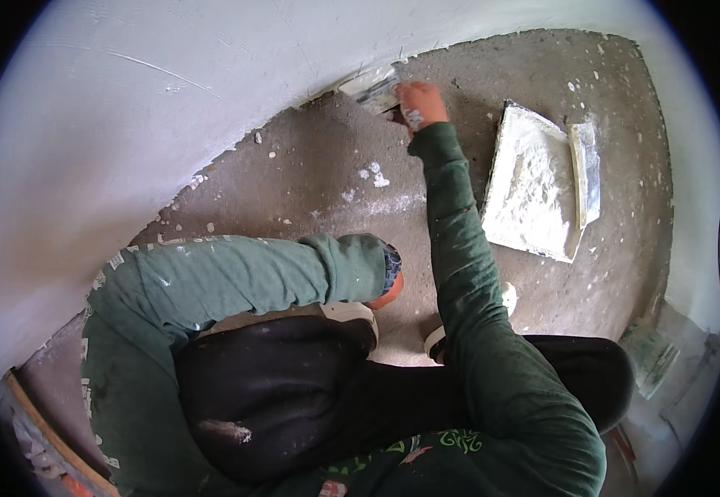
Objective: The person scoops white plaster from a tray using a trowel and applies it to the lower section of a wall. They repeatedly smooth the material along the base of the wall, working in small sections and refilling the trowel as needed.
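My right hand [423,105] reaches far forward and is closed around a plastering trowel [374,89]. Its flat blade, smeared with pale plaster, lies against the foot of the white wall [211,74] where it meets the floor. White smears mark the back of this hand. My left hand [388,291] hangs low in front of my knees, beyond a green cuff with a dark patterned band at the wrist. Its fingers are mostly hidden, and nothing shows in it.
To the right on the rough grey floor [335,157] lies a flat tray [534,178] coated in white plaster. A long straight blade [588,174] rests along its right edge. Plaster crumbs dot the floor. Another wall [695,224] curves along the right.
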The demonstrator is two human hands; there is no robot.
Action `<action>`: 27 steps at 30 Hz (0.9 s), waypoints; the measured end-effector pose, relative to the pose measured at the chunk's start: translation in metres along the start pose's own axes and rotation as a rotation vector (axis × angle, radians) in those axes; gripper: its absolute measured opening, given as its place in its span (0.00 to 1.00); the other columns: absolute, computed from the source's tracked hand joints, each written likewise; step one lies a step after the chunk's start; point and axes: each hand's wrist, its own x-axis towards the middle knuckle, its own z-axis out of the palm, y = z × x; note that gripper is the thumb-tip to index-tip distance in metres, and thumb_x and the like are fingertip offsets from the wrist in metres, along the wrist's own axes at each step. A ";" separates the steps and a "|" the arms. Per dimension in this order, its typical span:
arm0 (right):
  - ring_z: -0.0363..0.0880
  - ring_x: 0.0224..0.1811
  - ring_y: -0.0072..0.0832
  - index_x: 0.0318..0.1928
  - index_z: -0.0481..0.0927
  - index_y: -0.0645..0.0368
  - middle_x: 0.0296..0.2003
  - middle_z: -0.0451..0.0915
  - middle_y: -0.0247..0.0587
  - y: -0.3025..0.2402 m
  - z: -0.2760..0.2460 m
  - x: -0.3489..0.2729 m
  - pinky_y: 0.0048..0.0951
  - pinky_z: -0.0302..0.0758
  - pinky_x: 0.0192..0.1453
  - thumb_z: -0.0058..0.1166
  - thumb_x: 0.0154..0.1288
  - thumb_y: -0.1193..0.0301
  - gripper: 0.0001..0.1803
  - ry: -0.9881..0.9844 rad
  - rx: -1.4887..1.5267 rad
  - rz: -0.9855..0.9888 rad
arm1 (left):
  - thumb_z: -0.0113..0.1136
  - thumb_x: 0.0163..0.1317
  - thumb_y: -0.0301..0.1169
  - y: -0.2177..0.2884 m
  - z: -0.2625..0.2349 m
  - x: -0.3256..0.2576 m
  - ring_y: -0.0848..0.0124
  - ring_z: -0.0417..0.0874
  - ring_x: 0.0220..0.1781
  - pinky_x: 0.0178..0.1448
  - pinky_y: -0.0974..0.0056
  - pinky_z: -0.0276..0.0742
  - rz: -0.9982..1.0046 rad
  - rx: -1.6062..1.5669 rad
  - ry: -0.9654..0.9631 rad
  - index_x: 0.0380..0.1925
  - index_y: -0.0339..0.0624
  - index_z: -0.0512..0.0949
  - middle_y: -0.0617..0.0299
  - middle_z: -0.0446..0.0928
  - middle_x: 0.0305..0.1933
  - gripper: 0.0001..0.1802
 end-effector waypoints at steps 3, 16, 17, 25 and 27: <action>0.78 0.22 0.33 0.31 0.77 0.69 0.26 0.76 0.45 0.035 0.006 0.025 0.34 0.80 0.23 0.52 0.61 0.71 0.10 0.015 0.018 0.008 | 0.64 0.41 0.33 0.003 -0.006 0.005 0.59 0.80 0.31 0.38 0.58 0.76 -0.023 -0.042 -0.019 0.26 0.49 0.82 0.55 0.79 0.28 0.09; 0.82 0.31 0.31 0.34 0.77 0.68 0.29 0.79 0.47 -0.056 0.018 -0.024 0.31 0.83 0.30 0.49 0.65 0.72 0.10 -0.119 0.251 0.013 | 0.63 0.39 0.32 -0.004 0.000 -0.002 0.62 0.78 0.28 0.35 0.59 0.74 -0.097 -0.261 -0.159 0.24 0.54 0.81 0.60 0.79 0.26 0.07; 0.82 0.31 0.30 0.34 0.77 0.68 0.30 0.79 0.47 -0.064 0.017 -0.033 0.31 0.83 0.30 0.48 0.66 0.72 0.10 -0.125 0.323 0.072 | 0.63 0.40 0.32 0.002 -0.004 -0.005 0.63 0.78 0.28 0.36 0.59 0.75 -0.120 -0.169 -0.138 0.24 0.53 0.81 0.60 0.79 0.27 0.07; 0.80 0.23 0.33 0.26 0.76 0.71 0.22 0.76 0.45 0.049 0.058 0.007 0.33 0.81 0.24 0.52 0.58 0.71 0.12 -0.001 -0.146 -0.059 | 0.63 0.42 0.33 0.002 -0.006 0.011 0.60 0.80 0.31 0.37 0.57 0.76 -0.003 0.068 -0.162 0.27 0.50 0.83 0.57 0.80 0.29 0.08; 0.79 0.22 0.35 0.20 0.72 0.70 0.18 0.73 0.49 0.041 0.079 0.001 0.36 0.77 0.23 0.53 0.55 0.69 0.15 0.029 -0.247 -0.108 | 0.59 0.43 0.29 -0.008 0.009 -0.002 0.52 0.80 0.26 0.31 0.52 0.75 0.116 -0.120 0.017 0.22 0.34 0.82 0.44 0.78 0.26 0.09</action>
